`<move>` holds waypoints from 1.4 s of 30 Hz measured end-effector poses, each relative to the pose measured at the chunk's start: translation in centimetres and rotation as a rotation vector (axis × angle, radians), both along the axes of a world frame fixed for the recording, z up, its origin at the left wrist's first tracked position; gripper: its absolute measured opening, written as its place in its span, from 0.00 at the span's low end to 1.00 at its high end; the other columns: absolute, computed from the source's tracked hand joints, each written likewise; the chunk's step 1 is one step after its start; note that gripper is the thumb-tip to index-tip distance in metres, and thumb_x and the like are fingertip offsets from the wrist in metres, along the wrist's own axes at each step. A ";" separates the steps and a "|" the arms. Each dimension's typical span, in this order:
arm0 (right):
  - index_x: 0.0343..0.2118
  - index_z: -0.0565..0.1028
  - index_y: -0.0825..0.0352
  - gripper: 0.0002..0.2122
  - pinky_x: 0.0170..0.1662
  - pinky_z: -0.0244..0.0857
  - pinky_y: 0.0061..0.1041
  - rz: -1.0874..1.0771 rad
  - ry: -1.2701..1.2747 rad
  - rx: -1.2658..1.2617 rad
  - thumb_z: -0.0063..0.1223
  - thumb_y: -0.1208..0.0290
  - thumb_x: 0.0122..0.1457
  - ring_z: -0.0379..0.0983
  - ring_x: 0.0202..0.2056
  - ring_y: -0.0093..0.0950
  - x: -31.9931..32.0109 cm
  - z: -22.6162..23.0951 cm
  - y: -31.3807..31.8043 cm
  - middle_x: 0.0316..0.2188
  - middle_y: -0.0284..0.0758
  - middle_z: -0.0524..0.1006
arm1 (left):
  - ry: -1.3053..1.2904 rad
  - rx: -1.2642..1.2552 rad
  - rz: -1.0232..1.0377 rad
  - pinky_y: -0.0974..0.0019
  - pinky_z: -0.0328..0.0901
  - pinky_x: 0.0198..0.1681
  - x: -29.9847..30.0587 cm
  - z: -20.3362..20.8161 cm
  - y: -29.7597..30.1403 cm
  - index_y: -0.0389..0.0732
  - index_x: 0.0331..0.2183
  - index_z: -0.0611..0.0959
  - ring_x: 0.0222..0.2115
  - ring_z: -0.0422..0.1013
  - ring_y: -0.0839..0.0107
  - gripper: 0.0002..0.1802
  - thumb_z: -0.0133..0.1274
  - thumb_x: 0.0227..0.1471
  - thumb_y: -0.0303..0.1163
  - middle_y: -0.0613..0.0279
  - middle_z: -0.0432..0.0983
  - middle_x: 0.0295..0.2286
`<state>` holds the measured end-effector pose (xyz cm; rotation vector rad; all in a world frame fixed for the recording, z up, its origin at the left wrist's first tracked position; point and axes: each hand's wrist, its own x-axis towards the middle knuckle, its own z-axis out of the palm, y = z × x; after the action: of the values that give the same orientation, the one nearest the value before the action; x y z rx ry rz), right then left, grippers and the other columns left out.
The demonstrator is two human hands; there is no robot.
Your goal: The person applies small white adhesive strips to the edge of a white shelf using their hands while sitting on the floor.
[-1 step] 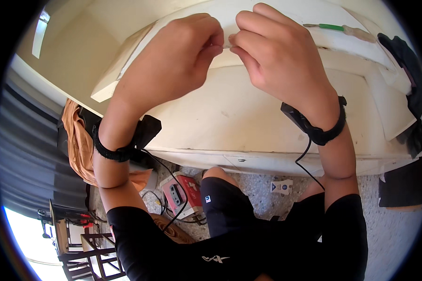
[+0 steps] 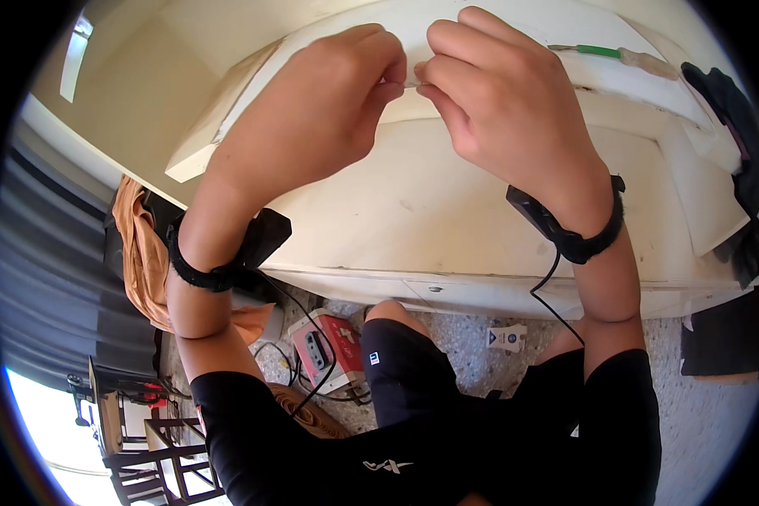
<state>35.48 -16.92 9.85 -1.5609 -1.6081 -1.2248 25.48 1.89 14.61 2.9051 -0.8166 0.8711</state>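
Note:
My left hand [image 2: 333, 97] and my right hand [image 2: 510, 101] are raised above the cream-coloured table [image 2: 413, 211], near its far side. Each has thumb and forefinger pinched together, and the fingertips of the two hands almost meet. A thin, tiny thing seems to span the small gap between them, but it is too small to name. My curled fingers hide most of what lies in the pinches. To the right of my right hand, a screwdriver [image 2: 599, 51] with a green section and a pale handle lies on the raised white board at the back.
Black cloth [image 2: 721, 110] lies at the table's right end. A black strap with a dark box [image 2: 261, 240] circles each wrist, trailing a cable. On the floor below stand a red-and-white box [image 2: 341, 341] and a small white card [image 2: 506, 337]. Orange cloth [image 2: 143, 261] hangs at left.

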 end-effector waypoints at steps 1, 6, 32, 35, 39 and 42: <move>0.22 0.73 0.66 0.04 0.37 0.69 0.29 -0.008 0.013 -0.013 0.58 0.78 0.49 0.70 0.33 0.33 -0.1 0.1 -0.1 0.27 0.35 0.70 | -0.050 0.066 0.002 0.59 0.64 0.31 0.0 -0.3 0.1 0.34 0.35 0.75 0.28 0.68 0.57 0.06 0.57 0.58 0.17 0.55 0.69 0.27; 0.24 0.77 0.68 0.05 0.36 0.69 0.33 -0.225 0.007 -0.032 0.64 0.78 0.51 0.71 0.33 0.33 -1.4 -0.1 0.2 0.27 0.33 0.71 | -0.165 0.005 -0.055 0.55 0.66 0.34 0.3 -2.5 0.6 0.34 0.37 0.74 0.30 0.69 0.52 0.08 0.56 0.57 0.15 0.52 0.70 0.32; 0.30 0.72 0.66 0.04 0.33 0.67 0.37 -0.200 0.038 -0.058 0.55 0.80 0.54 0.72 0.32 0.39 -0.3 -0.6 2.4 0.28 0.36 0.72 | -0.095 -0.722 0.407 0.53 0.68 0.50 -3.4 -23.8 -2.3 0.36 0.46 0.81 0.46 0.71 0.50 0.18 0.65 0.52 0.26 0.51 0.75 0.46; 0.32 0.71 0.66 0.05 0.34 0.67 0.38 -0.199 0.052 -0.130 0.55 0.81 0.54 0.71 0.33 0.41 -0.1 -0.3 1.6 0.30 0.38 0.71 | -0.155 -0.825 0.301 0.54 0.68 0.50 -3.1 -23.0 -3.3 0.37 0.45 0.82 0.46 0.72 0.50 0.18 0.65 0.51 0.25 0.54 0.77 0.43; 0.33 0.70 0.67 0.05 0.35 0.65 0.39 -0.173 0.103 -0.191 0.52 0.83 0.57 0.70 0.34 0.44 -0.2 -0.1 1.1 0.31 0.40 0.70 | -0.301 -0.858 0.155 0.55 0.68 0.48 -2.5 -19.3 -4.2 0.37 0.43 0.84 0.44 0.74 0.52 0.18 0.66 0.47 0.22 0.55 0.78 0.41; 0.34 0.70 0.68 0.04 0.35 0.64 0.40 -0.140 0.133 -0.209 0.51 0.83 0.59 0.70 0.34 0.45 -0.3 0.0 1.3 0.31 0.41 0.70 | -0.558 -0.737 0.117 0.55 0.67 0.48 -1.8 -15.7 -3.8 0.38 0.42 0.84 0.44 0.75 0.53 0.19 0.67 0.44 0.22 0.55 0.79 0.41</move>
<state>35.17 -15.59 9.90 -1.8713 -1.6050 -1.0249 23.66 -1.90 -1.07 2.0934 -0.2230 1.6090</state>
